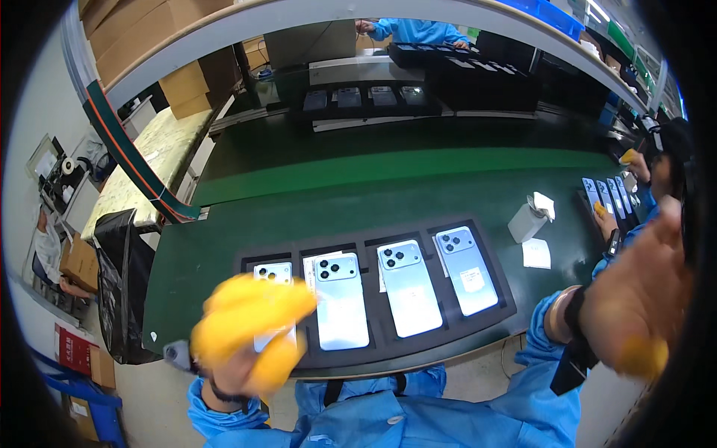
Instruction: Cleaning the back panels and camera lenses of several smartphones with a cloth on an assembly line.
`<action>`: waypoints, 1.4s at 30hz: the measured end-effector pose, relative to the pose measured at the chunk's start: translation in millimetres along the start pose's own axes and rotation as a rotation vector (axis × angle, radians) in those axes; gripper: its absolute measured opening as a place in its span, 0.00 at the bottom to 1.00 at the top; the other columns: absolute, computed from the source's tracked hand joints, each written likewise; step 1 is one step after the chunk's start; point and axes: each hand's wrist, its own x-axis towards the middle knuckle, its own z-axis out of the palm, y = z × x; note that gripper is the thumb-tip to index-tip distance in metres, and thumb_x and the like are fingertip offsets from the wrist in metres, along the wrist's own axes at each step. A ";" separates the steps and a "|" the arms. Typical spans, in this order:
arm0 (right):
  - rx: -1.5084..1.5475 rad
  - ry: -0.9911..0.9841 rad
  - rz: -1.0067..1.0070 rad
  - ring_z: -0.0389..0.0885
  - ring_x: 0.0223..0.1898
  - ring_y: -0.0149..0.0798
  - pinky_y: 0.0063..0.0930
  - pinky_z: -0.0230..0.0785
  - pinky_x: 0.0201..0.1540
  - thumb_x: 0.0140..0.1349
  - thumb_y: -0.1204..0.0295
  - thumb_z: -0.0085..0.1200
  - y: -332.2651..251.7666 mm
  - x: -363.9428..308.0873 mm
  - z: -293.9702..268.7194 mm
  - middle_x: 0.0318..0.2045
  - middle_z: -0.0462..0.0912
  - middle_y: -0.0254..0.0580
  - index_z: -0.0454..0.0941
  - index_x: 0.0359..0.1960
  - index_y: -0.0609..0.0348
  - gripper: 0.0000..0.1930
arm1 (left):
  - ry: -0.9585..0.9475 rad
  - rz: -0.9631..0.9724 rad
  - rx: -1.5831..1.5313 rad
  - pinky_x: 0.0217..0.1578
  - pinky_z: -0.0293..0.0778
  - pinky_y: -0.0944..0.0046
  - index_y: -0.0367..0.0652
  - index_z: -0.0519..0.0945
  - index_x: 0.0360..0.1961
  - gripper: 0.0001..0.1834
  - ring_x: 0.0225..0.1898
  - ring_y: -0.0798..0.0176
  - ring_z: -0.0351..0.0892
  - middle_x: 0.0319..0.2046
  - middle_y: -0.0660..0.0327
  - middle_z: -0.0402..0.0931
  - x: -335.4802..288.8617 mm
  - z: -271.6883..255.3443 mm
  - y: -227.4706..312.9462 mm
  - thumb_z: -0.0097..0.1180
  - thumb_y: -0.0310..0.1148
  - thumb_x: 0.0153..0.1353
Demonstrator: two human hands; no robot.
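Note:
My left hand [254, 332], with yellow coverings on its fingers, is over the leftmost phone [273, 270] and hides much of it. Its fingers and thumb are apart, somewhat blurred; whether they touch the phone is unclear. Three more light-blue phones, the second [342, 306], third [411, 291] and fourth [467, 272], lie back side up in slots of a black foam tray [493, 261]. White labels show on or beside them. My right hand [635, 299] is raised at the right, off the tray, smeared by motion, with yellow at a fingertip.
A white bottle [527, 222] with tissue on top stands right of the tray, near a white paper square [536, 254]. Farther right, a co-worker's hand [606, 222] is at another phone tray. A green belt [418, 164] runs behind; a black bag [123, 291] hangs left.

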 end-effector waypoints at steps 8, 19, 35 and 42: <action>0.174 -1.274 0.318 0.76 0.42 0.47 0.37 0.70 0.43 0.54 0.64 0.60 30.4 -149.9 128.1 0.40 0.78 0.48 0.78 0.44 0.62 0.18 | -0.723 -0.137 0.742 0.40 0.72 0.56 0.44 0.79 0.42 0.15 0.39 0.51 0.75 0.36 0.55 0.76 3.1 57.9 -113.1 0.55 0.40 0.57; 0.071 -1.056 0.272 0.70 0.36 0.38 0.28 0.62 0.38 0.55 0.60 0.57 13.2 -210.9 152.4 0.31 0.73 0.40 0.79 0.33 0.64 0.16 | -0.554 -0.147 0.648 0.39 0.68 0.55 0.38 0.81 0.39 0.17 0.39 0.49 0.69 0.33 0.51 0.71 -17.9 72.1 -129.1 0.62 0.36 0.50; 0.467 -1.083 0.735 0.70 0.43 0.47 0.37 0.62 0.48 0.56 0.61 0.57 40.6 -195.0 147.3 0.35 0.75 0.46 0.73 0.38 0.62 0.17 | -0.363 -0.693 -0.084 0.35 0.73 0.69 0.36 0.77 0.39 0.14 0.34 0.65 0.76 0.34 0.59 0.72 -19.9 49.4 -175.3 0.57 0.18 0.49; 0.511 -1.101 0.790 0.68 0.52 0.51 0.40 0.59 0.58 0.52 0.63 0.60 55.8 -214.4 146.7 0.48 0.75 0.54 0.72 0.50 0.64 0.25 | -0.172 -0.720 -0.189 0.41 0.70 0.70 0.34 0.77 0.40 0.13 0.40 0.65 0.73 0.37 0.60 0.69 -15.6 62.2 -197.1 0.58 0.19 0.51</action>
